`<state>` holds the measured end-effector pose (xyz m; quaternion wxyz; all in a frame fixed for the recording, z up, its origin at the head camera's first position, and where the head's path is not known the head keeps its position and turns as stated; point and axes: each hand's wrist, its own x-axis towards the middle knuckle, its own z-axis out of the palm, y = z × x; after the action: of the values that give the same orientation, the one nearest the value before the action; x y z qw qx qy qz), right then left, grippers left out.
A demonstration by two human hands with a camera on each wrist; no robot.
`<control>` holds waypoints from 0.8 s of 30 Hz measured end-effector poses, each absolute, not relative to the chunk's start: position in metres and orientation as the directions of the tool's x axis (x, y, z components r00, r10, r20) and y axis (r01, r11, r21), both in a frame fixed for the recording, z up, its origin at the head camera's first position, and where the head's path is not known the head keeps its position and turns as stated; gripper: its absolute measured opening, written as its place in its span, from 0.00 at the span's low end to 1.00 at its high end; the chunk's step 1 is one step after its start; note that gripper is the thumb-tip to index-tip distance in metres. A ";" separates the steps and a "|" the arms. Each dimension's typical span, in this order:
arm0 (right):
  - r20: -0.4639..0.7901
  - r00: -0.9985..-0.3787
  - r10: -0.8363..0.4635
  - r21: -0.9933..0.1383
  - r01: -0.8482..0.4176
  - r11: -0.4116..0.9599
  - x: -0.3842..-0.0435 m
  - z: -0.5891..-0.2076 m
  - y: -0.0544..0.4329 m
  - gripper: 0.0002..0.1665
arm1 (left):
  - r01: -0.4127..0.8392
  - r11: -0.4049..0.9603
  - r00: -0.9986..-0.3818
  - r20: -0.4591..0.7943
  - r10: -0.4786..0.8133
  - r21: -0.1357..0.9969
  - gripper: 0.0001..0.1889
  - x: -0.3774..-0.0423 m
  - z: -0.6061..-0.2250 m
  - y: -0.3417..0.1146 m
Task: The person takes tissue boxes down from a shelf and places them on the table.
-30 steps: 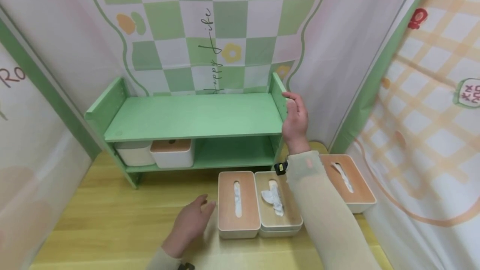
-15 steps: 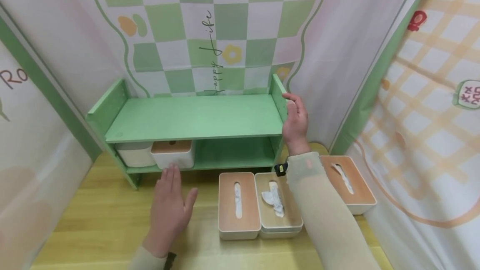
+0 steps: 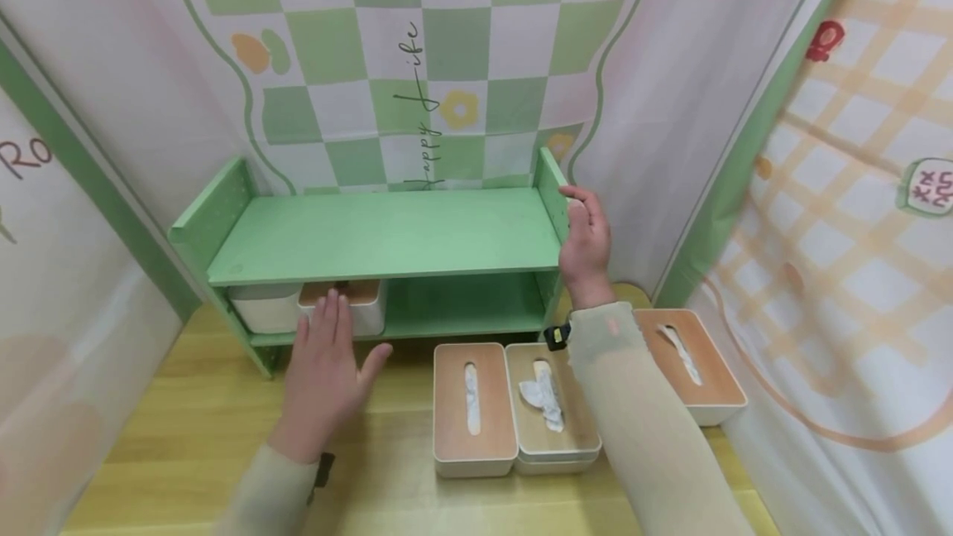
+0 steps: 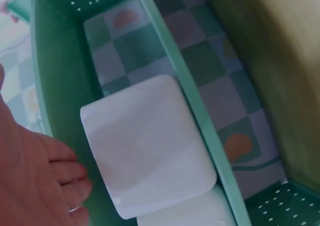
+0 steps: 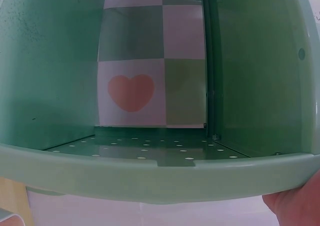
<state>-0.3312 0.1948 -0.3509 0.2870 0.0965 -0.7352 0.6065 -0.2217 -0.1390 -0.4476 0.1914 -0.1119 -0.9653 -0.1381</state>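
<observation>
A green two-tier shelf [image 3: 387, 230] stands on the wooden table. At its right end my right hand [image 3: 584, 242] grips the upright side panel, fingers bent over its edge; part of that hand shows in the right wrist view. My left hand [image 3: 323, 375] is held with straight fingers and spread thumb in front of a white tissue box [image 3: 368, 317] with a wooden lid on the lower tier. The fingertips overlap the box's front in the head view. Left of it sits another white box [image 3: 265, 308]. In the left wrist view the palm [image 4: 30, 181] faces the shelf beside the white box [image 4: 150, 146].
Two tissue boxes stand side by side before the shelf, one left [image 3: 454, 412] and one right [image 3: 573, 428], tissue showing in their slots. A further tissue box [image 3: 700, 354] is beyond my right forearm. Patterned curtains [image 3: 841, 271] enclose the table.
My left hand has moved from beside the front tissue boxes leftward and then forward to the box on the lower tier. The right hand has stayed on the shelf's side panel.
</observation>
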 end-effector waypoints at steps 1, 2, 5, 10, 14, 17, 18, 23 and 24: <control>0.541 -0.816 0.205 -0.836 -0.492 0.244 -0.331 -0.351 0.195 0.23 | 0.266 0.939 -0.905 0.393 0.165 0.219 0.50 -0.224 -0.445 -0.139; 0.542 -0.815 0.205 -0.835 -0.495 0.241 -0.332 -0.351 0.195 0.23 | 0.264 0.940 -0.908 0.385 0.166 0.216 0.50 -0.227 -0.444 -0.140; 0.545 -0.813 0.205 -0.833 -0.498 0.240 -0.332 -0.351 0.194 0.23 | 0.257 0.946 -0.915 0.366 0.171 0.200 0.50 -0.236 -0.439 -0.141; 0.538 -0.814 0.218 -0.837 -0.487 0.249 -0.333 -0.352 0.195 0.23 | 0.252 0.951 -0.921 0.346 0.178 0.180 0.49 -0.252 -0.436 -0.141; 0.535 -0.816 0.221 -0.839 -0.483 0.250 -0.334 -0.352 0.195 0.23 | 0.256 0.951 -0.920 0.344 0.186 0.172 0.46 -0.265 -0.437 -0.140; 0.528 -0.820 0.220 -0.844 -0.478 0.246 -0.334 -0.351 0.195 0.23 | 0.259 0.952 -0.921 0.338 0.192 0.166 0.44 -0.271 -0.437 -0.139; 0.525 -0.823 0.218 -0.846 -0.475 0.243 -0.334 -0.351 0.195 0.23 | 0.259 0.952 -0.923 0.333 0.194 0.163 0.44 -0.272 -0.438 -0.139; 0.520 -0.828 0.213 -0.849 -0.471 0.241 -0.333 -0.351 0.195 0.23 | 0.255 0.956 -0.930 0.308 0.201 0.147 0.46 -0.273 -0.436 -0.139; 0.520 -0.827 0.214 -0.849 -0.471 0.241 -0.333 -0.351 0.195 0.23 | 0.255 0.956 -0.931 0.305 0.202 0.145 0.46 -0.273 -0.435 -0.139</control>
<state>-0.3330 0.1950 -0.3506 0.2809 0.0872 -0.7359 0.6098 -0.2731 -0.1387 -0.4347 0.1448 -0.1167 -0.9783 -0.0913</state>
